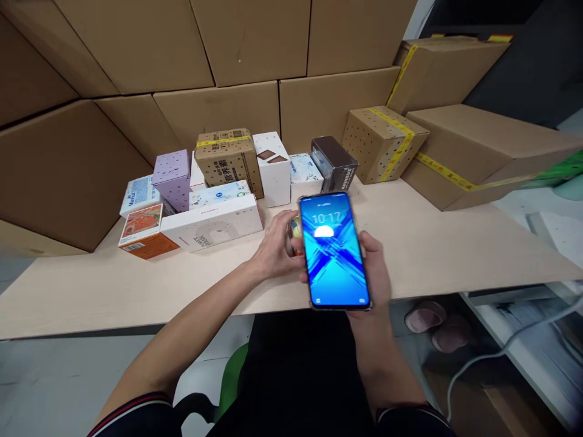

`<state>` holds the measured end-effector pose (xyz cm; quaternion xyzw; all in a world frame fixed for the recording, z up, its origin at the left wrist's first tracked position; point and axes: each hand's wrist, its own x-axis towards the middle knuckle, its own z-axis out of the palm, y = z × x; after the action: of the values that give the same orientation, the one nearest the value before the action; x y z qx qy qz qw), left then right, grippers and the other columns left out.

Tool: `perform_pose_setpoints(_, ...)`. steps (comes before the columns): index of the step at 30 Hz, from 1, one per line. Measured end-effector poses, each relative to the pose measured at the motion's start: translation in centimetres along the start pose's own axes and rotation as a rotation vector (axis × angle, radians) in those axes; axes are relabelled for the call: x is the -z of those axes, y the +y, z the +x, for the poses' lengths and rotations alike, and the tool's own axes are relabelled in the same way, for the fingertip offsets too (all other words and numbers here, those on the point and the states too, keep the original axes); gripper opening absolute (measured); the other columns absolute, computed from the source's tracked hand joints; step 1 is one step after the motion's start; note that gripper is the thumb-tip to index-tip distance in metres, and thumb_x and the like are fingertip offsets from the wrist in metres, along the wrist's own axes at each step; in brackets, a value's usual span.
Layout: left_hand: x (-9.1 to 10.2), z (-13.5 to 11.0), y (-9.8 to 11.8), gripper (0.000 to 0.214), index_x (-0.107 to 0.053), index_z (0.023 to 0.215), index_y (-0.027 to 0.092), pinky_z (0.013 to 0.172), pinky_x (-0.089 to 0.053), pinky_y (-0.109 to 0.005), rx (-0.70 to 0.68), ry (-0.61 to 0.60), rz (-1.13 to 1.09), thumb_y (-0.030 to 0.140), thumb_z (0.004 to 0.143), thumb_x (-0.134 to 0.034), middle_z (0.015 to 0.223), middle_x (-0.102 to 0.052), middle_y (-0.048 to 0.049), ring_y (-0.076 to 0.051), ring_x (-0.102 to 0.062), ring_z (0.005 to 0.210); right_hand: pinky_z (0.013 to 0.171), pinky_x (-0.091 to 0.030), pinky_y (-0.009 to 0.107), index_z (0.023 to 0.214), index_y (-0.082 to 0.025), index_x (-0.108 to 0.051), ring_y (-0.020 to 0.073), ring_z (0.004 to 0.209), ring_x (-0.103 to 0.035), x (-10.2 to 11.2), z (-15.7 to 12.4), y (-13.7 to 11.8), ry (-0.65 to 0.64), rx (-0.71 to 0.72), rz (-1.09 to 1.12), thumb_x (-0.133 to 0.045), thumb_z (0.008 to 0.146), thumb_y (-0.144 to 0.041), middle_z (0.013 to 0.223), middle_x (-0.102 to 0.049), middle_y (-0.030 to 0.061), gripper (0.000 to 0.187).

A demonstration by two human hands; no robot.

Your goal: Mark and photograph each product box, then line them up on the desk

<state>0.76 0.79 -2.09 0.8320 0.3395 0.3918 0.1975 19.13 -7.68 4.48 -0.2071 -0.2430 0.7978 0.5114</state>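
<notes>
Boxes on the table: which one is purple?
The purple box with small dark marks, standing behind the orange box; no other box on the table has purple sides.

Phone screen (337, 261) looked like glass, smooth and very glossy, with white light reflected in it. Tabletop (437, 243) was pale, smooth, wood-like, rather matt. Large boxes (250, 42) behind were matt brown cardboard. Yellow tape (395, 147) appeared as smooth plastic. Purple box (171, 176) was printed paperboard. Dark sleeve (141, 422) was of cloth.
</notes>
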Motion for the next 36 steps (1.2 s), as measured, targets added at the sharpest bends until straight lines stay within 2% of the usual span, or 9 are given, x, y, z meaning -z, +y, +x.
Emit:
perform_pose_setpoints(4,0.0,-0.1,0.4,0.098,-0.032,0.15,0.027,0.116,-0.043,-0.064,0.014,0.013,-0.004,0.047,0.072,-0.087,0.148,-0.043,-0.0168,-0.04,-0.044,0.143,0.09,-0.06,0.058,0.139,-0.025,-0.058,0.036,0.11,-0.074,2.3,-2.6,-3.0,0.31,0.271,-0.324,-0.04,0.094,-0.061,0.125,-0.075,0.0152,0.061)
perform_pose_setpoints(8,-0.2,-0.1,0.2,0.099,-0.032,0.151,0.029,0.119,-0.039,-0.066,0.015,0.009,-0.023,0.047,0.071,-0.088,0.149,-0.042,-0.0167,-0.041,-0.041,0.145,0.099,-0.055,0.056,0.143,-0.027,-0.054,0.0371,0.116,-0.07,6.5,-4.7,-6.1,0.649,0.425,-1.023,-0.055,0.089,-0.055,0.141,-0.066,0.0155,0.061)
perform_pose_setpoints(12,-0.3,-0.2,0.1,0.099,-0.03,0.153,0.028,0.12,-0.038,-0.066,0.0,0.003,-0.01,0.046,0.073,-0.086,0.15,-0.038,-0.0178,-0.041,-0.037,0.147,0.111,-0.044,0.06,0.152,-0.013,-0.051,0.0455,0.134,-0.056,9.8,-4.9,-8.0,0.819,0.216,-1.864,-0.056,0.09,-0.052,0.146,-0.058,0.0254,0.073)
perform_pose_setpoints(15,-0.1,-0.2,0.2,0.1,-0.028,0.154,0.028,0.121,-0.036,-0.067,0.018,-0.026,-0.028,0.044,0.073,-0.085,0.151,-0.037,-0.0177,-0.042,-0.035,0.148,0.102,-0.046,0.061,0.155,-0.009,-0.047,0.0504,0.127,-0.057,10.9,-4.1,-8.2,0.828,-0.047,-2.137,-0.052,0.093,-0.052,0.14,-0.059,0.0302,0.075)
perform_pose_setpoints(17,0.1,-0.2,0.2,0.101,-0.027,0.155,0.029,0.122,-0.035,-0.067,0.029,-0.046,-0.054,0.044,0.073,-0.084,0.152,-0.036,-0.0172,-0.041,-0.035,0.148,0.097,-0.048,0.06,0.155,-0.012,-0.045,0.051,0.123,-0.058,11.3,-3.6,-8.0,0.851,-0.132,-2.194,-0.049,0.095,-0.056,0.136,-0.061,0.0292,0.075)
perform_pose_setpoints(26,0.2,-0.2,0.4,0.104,-0.026,0.156,0.031,0.116,-0.041,-0.071,0.072,-0.039,-0.106,0.043,0.072,-0.086,0.154,-0.039,-0.0178,-0.043,-0.043,0.144,0.093,-0.048,0.059,0.153,-0.012,-0.049,0.0497,0.121,-0.057,11.5,-2.9,-7.8,0.839,-0.178,-2.23,-0.041,0.098,-0.061,0.132,-0.064,0.0281,0.074)
perform_pose_setpoints(29,0.0,-0.3,0.9,0.102,-0.031,0.154,0.031,0.11,-0.048,-0.067,0.101,-0.017,-0.121,0.043,0.07,-0.088,0.152,-0.042,-0.0169,-0.041,-0.049,0.139,0.097,-0.048,0.061,0.15,-0.009,-0.051,0.0491,0.125,-0.055,10.7,-3.2,-7.7,0.815,-0.058,-2.223,-0.046,0.098,-0.057,0.137,-0.062,0.0296,0.071)
perform_pose_setpoints(33,-0.2,-0.4,2.0,0.097,-0.036,0.149,0.033,0.102,-0.056,-0.058,0.137,0.075,-0.15,0.045,0.07,-0.09,0.148,-0.044,-0.0146,-0.038,-0.05,0.136,0.105,-0.048,0.062,0.154,-0.014,-0.047,0.0441,0.13,-0.056,7.5,-3.2,-5.5,0.545,0.281,-2.035,-0.055,0.096,-0.058,0.142,-0.06,0.0251,0.072)
perform_pose_setpoints(36,-0.2,-0.6,2.6,0.095,-0.037,0.148,0.033,0.094,-0.061,-0.051,0.158,0.13,-0.187,0.048,0.07,-0.089,0.15,-0.041,-0.0146,-0.036,-0.05,0.135,0.096,-0.056,0.062,0.166,-0.024,-0.025,0.0435,0.129,-0.06,4.7,-2.3,-2.5,0.268,0.322,-1.834,-0.061,0.093,-0.065,0.154,-0.05,0.0229,0.091)
